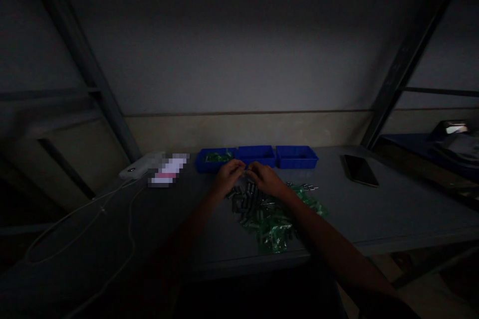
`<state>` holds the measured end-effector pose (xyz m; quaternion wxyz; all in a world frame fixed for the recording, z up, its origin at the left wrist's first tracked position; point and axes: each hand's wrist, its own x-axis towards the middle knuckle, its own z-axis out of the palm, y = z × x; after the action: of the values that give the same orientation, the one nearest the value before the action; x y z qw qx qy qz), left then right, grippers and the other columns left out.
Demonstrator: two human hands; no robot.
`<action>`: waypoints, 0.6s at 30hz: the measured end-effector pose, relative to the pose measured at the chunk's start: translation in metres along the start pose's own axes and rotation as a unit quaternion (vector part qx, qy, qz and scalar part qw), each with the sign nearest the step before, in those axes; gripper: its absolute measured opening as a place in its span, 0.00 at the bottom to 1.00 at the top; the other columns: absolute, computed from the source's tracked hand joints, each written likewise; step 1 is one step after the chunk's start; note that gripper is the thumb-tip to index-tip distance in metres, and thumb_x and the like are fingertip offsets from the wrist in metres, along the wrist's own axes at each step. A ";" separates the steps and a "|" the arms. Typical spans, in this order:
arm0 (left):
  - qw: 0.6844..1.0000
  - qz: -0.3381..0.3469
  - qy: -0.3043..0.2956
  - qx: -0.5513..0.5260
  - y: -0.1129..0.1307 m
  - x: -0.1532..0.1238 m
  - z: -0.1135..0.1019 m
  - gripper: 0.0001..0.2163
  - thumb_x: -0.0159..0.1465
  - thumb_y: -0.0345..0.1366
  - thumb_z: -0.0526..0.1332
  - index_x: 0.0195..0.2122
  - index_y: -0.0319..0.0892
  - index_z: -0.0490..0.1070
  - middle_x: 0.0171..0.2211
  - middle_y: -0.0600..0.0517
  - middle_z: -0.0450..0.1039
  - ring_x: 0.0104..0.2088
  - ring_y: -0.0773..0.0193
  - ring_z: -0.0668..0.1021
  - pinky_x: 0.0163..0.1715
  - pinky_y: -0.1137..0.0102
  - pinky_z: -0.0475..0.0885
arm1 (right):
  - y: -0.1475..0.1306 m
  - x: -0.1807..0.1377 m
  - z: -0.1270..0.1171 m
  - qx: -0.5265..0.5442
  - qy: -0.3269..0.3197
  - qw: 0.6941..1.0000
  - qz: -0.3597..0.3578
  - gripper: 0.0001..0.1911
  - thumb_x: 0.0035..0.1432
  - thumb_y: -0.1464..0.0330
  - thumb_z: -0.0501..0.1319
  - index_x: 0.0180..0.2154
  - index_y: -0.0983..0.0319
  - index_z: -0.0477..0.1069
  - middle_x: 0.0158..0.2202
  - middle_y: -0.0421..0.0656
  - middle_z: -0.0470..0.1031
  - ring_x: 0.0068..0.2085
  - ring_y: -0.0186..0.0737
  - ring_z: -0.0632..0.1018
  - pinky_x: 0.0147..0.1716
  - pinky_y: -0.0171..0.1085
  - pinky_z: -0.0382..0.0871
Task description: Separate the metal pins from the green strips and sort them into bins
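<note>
Though the light is poor from where I stand, I can see a grey surface (160,224) set against a pale wall (239,60), with two bare forearms reaching over it from the near edge. The left forearm (200,217) slants inward and to the right, the right forearm (322,229) inward and to the left, so they converge like a wedge. Along the back, three blue bins stand side by side: the left bin (207,166) holds green, shiny wrapping, while the middle bin (256,155) and the right bin (297,162) are too dark inside to read. Between the forearms lies a heap of green plastic bags (275,234) mixed with loose metal pieces (247,200). Above its far side, the left hand (229,177) and right hand (264,177) face each other just in front of the bins, fingers bent, fingertips nearly meeting. They seem to be at something tiny, but I cannot tell whether either hand is clamped on it. A dark phone (361,170) lies well off to the right.
</note>
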<state>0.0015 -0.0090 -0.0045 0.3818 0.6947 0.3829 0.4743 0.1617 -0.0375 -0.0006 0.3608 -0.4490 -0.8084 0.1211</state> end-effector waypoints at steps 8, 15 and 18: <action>0.998 0.019 -0.003 0.059 0.014 -0.003 -0.002 0.14 0.57 0.43 0.55 0.33 0.39 0.74 0.33 0.49 0.77 0.33 0.61 0.77 0.38 0.69 0.71 | -0.003 0.001 -0.001 -0.014 -0.001 1.000 0.008 0.07 0.62 0.66 0.51 0.37 0.62 0.64 0.30 0.42 0.72 0.31 0.35 0.73 0.31 0.32 0.59; 0.992 0.041 -0.011 0.116 0.016 -0.002 -0.005 0.13 0.58 0.42 0.55 0.32 0.39 0.75 0.34 0.49 0.78 0.36 0.59 0.77 0.39 0.68 0.71 | -0.002 0.000 -0.001 -0.023 -0.008 1.000 0.006 0.08 0.62 0.66 0.51 0.38 0.62 0.65 0.33 0.44 0.74 0.34 0.37 0.74 0.32 0.32 0.59; 0.987 0.056 0.007 0.154 0.013 -0.002 -0.008 0.11 0.57 0.40 0.56 0.33 0.40 0.74 0.36 0.48 0.77 0.40 0.58 0.76 0.39 0.68 0.70 | 0.000 0.000 0.000 -0.036 -0.012 0.999 0.019 0.09 0.63 0.65 0.51 0.38 0.63 0.66 0.32 0.44 0.74 0.33 0.36 0.74 0.31 0.32 0.59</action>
<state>-0.0044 -0.0148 0.0083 0.2409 0.7621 0.4147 0.4351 0.1616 -0.0373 -0.0002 0.3324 -0.4753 -0.8079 0.1043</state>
